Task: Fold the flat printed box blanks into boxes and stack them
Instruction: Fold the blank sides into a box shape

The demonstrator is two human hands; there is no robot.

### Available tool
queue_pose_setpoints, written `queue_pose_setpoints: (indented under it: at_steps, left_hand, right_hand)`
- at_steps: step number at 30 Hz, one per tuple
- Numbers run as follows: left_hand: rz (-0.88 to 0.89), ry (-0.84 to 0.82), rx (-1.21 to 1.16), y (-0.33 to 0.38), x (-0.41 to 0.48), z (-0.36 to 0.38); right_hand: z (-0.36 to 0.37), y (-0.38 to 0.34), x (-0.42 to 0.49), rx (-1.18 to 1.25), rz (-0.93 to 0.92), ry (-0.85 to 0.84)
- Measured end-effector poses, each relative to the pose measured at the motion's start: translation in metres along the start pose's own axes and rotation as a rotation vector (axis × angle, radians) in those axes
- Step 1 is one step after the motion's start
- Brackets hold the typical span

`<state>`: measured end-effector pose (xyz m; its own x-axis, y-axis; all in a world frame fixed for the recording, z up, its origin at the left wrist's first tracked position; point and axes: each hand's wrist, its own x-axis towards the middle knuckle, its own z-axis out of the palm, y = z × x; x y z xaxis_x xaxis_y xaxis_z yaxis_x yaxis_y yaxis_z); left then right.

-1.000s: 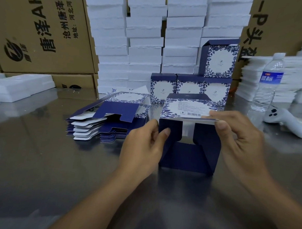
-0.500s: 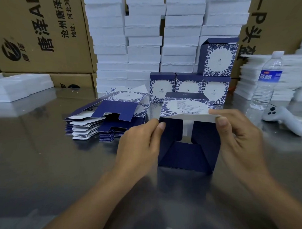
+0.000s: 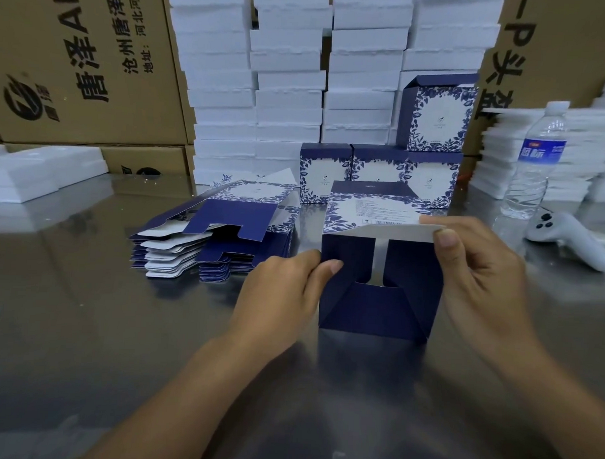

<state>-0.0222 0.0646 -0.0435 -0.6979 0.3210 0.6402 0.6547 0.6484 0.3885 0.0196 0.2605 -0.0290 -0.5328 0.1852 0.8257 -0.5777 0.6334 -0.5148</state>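
A half-folded navy box [image 3: 377, 300] with a blue floral printed panel lies on its side on the steel table [image 3: 85, 324], its bottom flaps facing me. My left hand [image 3: 281, 294] pinches the box's left flap edge. My right hand [image 3: 478, 269] pinches the white-backed flap [image 3: 397, 231] at the top right corner. A pile of flat printed blanks [image 3: 218, 233] lies to the left. Three folded boxes [image 3: 378, 173] stand in a row behind, with another folded box [image 3: 439, 114] on top at the right.
White foam blocks [image 3: 289, 74] are stacked high at the back between brown cartons [image 3: 77, 60]. More foam trays [image 3: 39, 172] lie at the left. A water bottle [image 3: 536, 162] and a white controller [image 3: 568, 238] sit at the right.
The white-backed top flap has lifted and tilted up under my right hand. My left hand has slid slightly left along the box's side flap. The box has stayed in place.
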Motion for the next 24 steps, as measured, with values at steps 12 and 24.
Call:
queue_pose_setpoints:
  at_steps: [12,24]
  left_hand:
    - [-0.064,-0.232,-0.036,-0.0068,0.0014,0.0018]
    - [-0.06,-0.208,-0.033,-0.0057,0.0014,0.0031]
  right_hand:
    - [0.0002,0.0027,0.0003,0.006,-0.007,-0.004]
    - [-0.0004,0.0024,0.0003,0.013,0.013,-0.014]
